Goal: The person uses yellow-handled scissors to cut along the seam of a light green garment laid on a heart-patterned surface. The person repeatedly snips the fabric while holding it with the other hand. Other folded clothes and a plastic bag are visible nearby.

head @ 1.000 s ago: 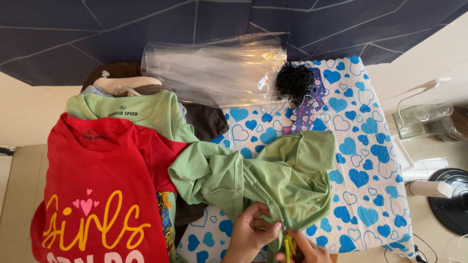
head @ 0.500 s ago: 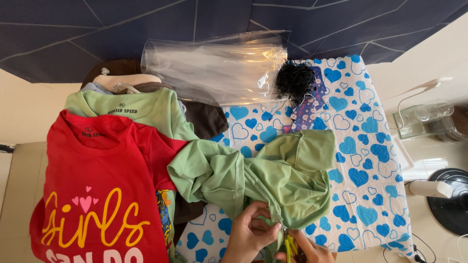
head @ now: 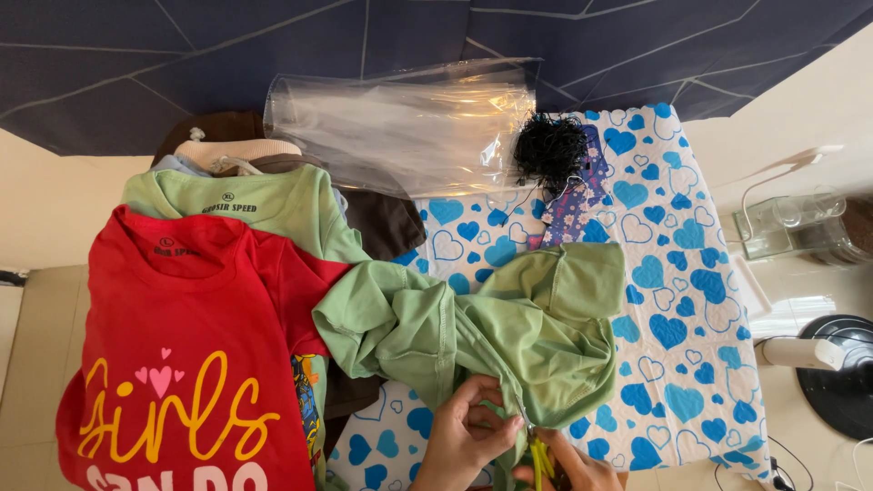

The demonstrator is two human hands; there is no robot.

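Pinching one crumpled green garment (head: pixel 509 336), left hand (head: pixel 468 436) and right hand (head: pixel 568 465) meet beside one red shirt (head: pixel 182 364).

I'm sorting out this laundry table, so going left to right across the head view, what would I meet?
Red shirt → crumpled green garment, held by both hands → blue heart-print cloth → glass container → black fan base.

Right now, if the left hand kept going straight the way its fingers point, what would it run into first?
The left hand points up and to the right, its fingers already on the crumpled green shirt. Going on, it would press into those folds first; the heart-print cloth likely lies beneath, though depth is unclear.
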